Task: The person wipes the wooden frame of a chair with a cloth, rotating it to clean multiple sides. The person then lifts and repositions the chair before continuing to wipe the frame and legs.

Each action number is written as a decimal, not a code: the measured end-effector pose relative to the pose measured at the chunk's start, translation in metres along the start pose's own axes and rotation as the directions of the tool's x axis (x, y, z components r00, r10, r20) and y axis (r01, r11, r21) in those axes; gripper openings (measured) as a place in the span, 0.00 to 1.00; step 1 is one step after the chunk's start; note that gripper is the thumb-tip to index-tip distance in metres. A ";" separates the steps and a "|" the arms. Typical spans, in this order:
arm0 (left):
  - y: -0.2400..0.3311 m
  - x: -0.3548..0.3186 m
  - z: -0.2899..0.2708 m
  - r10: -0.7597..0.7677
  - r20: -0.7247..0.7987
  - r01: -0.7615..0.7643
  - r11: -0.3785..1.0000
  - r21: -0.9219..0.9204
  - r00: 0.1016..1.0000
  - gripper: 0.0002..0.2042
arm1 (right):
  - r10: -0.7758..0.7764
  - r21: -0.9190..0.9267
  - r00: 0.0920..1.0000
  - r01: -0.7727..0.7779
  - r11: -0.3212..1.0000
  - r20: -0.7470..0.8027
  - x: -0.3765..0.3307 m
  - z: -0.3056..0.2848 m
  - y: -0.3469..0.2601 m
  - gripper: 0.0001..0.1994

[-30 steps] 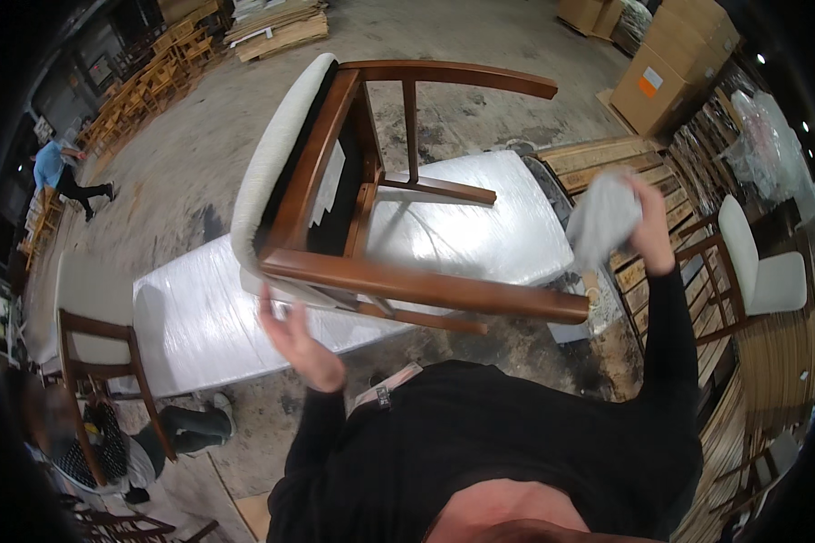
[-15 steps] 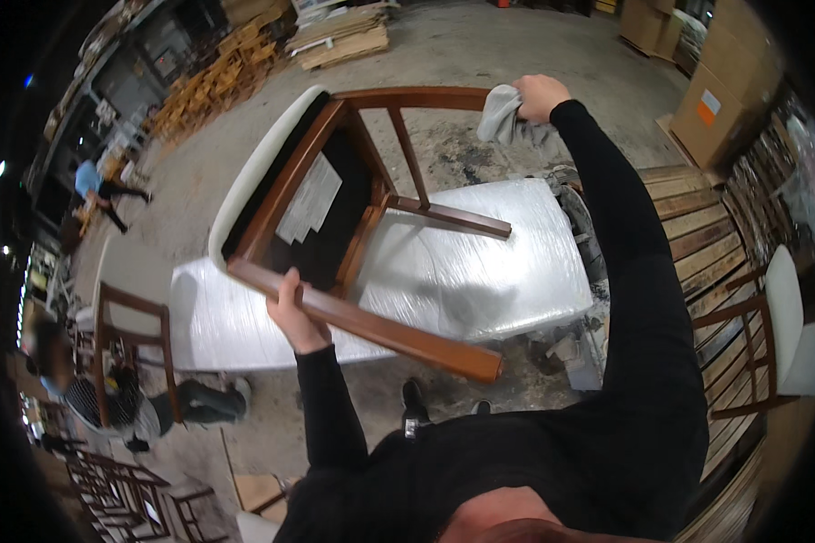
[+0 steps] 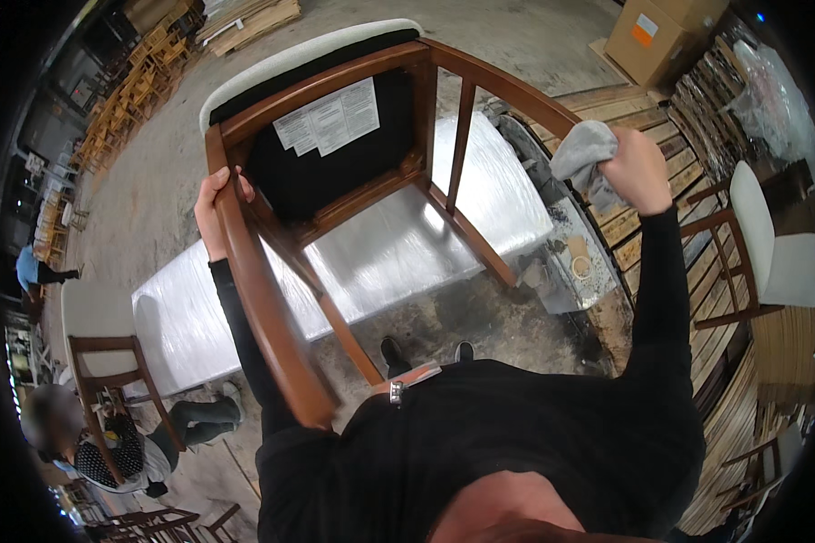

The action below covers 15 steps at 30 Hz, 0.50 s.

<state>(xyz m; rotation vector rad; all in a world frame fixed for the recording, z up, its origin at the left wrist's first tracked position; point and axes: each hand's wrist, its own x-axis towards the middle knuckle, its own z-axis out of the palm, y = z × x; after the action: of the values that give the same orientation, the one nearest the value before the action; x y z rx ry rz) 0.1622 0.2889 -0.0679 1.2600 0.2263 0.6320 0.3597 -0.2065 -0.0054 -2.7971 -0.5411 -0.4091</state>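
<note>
Brown polished wood fills the middle of the scene as a person tips a chair [image 3: 335,181] up off the ground, its black underside and a white paper label [image 3: 328,115] turned toward the camera. The left hand [image 3: 215,210] is closed around one leg of the chair on the left, and the right hand [image 3: 638,167] is clenched on a grey cloth [image 3: 581,154] pressed against the chair's frame on the right. Under the chair lies a long bench [image 3: 398,262] wrapped in shiny clear plastic, stretching from near left to far right across a stained concrete floor [image 3: 525,321]. A wooden pallet [image 3: 661,226] sits just right of the bench, with a white-seated chair [image 3: 770,244] beside it. A cardboard box [image 3: 666,36] stands at far right, and stacks of wooden frames [image 3: 140,86] line the far left. At near left a seated person [image 3: 109,443] works beside another chair [image 3: 100,344].
</note>
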 end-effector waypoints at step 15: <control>0.035 -0.047 -0.025 -0.220 -0.134 0.255 0.738 0.625 0.966 0.26 | -0.240 0.277 0.970 0.244 0.929 -0.050 -0.069 -0.030 -0.046 0.20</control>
<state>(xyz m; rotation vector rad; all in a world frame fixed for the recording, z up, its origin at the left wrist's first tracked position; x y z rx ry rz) 0.1006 0.2885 -0.0515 1.8369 0.6838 0.3645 0.2731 -0.1969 0.0098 -2.4601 -0.8729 -0.3695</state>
